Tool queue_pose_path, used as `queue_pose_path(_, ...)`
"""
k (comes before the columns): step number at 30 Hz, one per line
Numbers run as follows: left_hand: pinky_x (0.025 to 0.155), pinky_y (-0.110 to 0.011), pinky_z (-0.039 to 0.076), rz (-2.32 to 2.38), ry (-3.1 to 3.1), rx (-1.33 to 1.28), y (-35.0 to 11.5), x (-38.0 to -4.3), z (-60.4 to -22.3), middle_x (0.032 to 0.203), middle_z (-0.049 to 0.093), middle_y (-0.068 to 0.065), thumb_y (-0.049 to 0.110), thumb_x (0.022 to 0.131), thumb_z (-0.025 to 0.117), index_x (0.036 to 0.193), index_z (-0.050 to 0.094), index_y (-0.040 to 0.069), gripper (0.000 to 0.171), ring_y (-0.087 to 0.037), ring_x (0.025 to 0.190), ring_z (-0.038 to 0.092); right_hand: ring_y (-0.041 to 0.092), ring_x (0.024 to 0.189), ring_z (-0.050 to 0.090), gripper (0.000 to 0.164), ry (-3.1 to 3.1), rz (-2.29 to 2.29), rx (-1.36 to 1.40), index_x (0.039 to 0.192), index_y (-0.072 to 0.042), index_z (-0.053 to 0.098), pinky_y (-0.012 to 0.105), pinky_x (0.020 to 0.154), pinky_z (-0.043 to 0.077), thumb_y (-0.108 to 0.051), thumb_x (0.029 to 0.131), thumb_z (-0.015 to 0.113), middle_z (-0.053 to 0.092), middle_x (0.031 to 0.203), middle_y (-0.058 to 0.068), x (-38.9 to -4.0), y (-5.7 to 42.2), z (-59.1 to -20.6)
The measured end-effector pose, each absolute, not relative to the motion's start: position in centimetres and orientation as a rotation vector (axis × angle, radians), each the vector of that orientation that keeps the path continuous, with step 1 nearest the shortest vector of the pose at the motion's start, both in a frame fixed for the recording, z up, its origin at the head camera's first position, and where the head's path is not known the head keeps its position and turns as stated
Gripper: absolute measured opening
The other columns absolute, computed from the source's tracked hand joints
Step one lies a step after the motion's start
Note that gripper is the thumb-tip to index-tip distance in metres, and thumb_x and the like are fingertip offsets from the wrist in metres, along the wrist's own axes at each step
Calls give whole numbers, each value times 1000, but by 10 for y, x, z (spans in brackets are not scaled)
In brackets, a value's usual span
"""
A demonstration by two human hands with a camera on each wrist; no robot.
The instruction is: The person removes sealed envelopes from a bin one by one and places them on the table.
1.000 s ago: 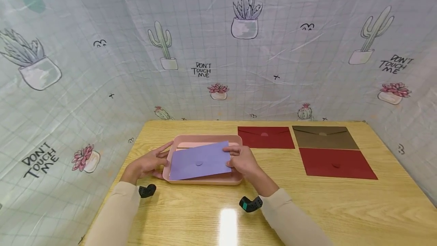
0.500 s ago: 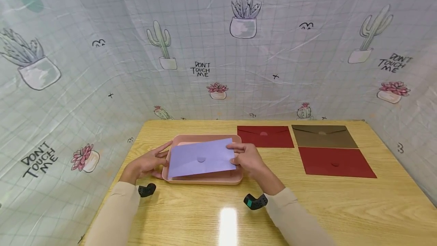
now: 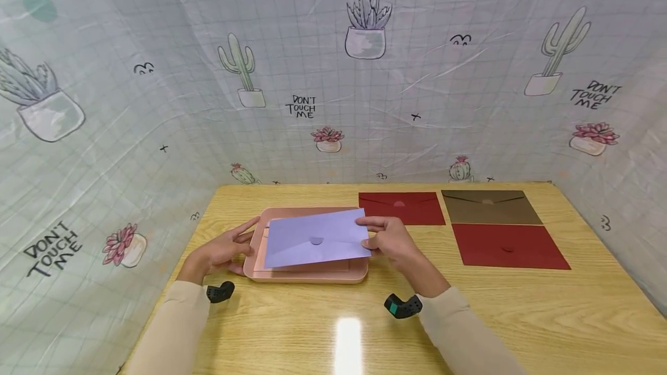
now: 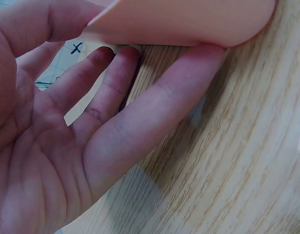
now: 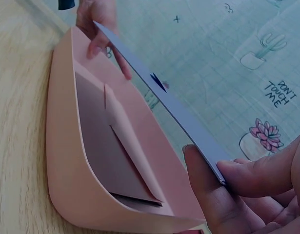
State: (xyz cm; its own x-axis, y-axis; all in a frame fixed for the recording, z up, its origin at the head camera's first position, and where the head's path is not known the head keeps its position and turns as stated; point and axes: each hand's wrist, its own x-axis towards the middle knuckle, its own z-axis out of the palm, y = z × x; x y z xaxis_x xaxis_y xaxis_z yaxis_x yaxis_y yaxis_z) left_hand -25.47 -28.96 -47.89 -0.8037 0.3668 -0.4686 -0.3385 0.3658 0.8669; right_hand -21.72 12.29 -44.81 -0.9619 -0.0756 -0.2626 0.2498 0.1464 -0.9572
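Note:
My right hand [image 3: 393, 242] pinches a lilac envelope [image 3: 307, 253] by its right edge, thumb on one face and fingers behind, as the right wrist view also shows. The envelope is tilted over a pink tray [image 3: 312, 277], hiding most of its inside. At the tray's left end my left hand [image 3: 221, 253] holds the wall, with the thumb at the rim and other fingers spread outside. In the left wrist view a fingertip [image 4: 210, 52] presses beneath the tray's underside. Inside the tray lies a pink envelope [image 5: 110, 151] with its flap line showing.
To the right on the wooden table [image 3: 469, 317] lie a red envelope [image 3: 401, 216], a brown envelope [image 3: 492, 213] and a second red envelope [image 3: 508, 253]. A patterned cloth [image 3: 417, 85] hangs behind and at the sides.
My right hand has moved right and lifted the lilac envelope, drawing its left end away from the tray's left wall. More of the pink envelope below shows. My left hand stays at the tray.

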Motion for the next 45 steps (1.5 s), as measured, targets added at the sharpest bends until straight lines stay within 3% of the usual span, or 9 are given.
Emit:
queue_pose_path(4,74,-49,64,1481,2037,27,-293,-254,-479,177,9,-14,1,98,59,168,10,42,94,-33,124,66,23,105,67,46,2182,-1883,170,130,-9,74,26,66,56,9,88,68,65,143,21,-217,129,-449)
queue_pose_path(14,76,-52,64,1500,2046,12,-293,-249,-478,176,13,-17,-1,96,60,169,12,38,96,-34,122,64,24,105,66,46,2186,-1872,191,132,-6,72,26,68,57,9,89,67,62,145,23,-213,147,-451)
queue_pose_path(27,74,-50,65,1515,2059,7,-289,-250,-477,177,12,-15,-3,94,60,168,12,39,98,-33,114,70,19,95,70,48,2156,-1894,197,139,-2,66,24,72,60,8,92,65,59,147,25,-210,184,-444)
queue_pose_path(37,64,-41,63,1483,2079,2,-285,-250,-471,176,11,-17,-2,94,60,169,10,37,97,-30,102,74,14,94,66,52,2136,-1900,187,146,1,59,21,67,57,7,94,62,43,161,27,-206,219,-447)
queue_pose_path(45,60,-41,61,1460,2109,-4,-282,-251,-470,177,9,-17,-4,93,58,169,10,34,98,-28,101,72,14,98,61,54,2141,-1918,201,148,3,55,20,66,56,6,96,63,40,160,26,-203,243,-449)
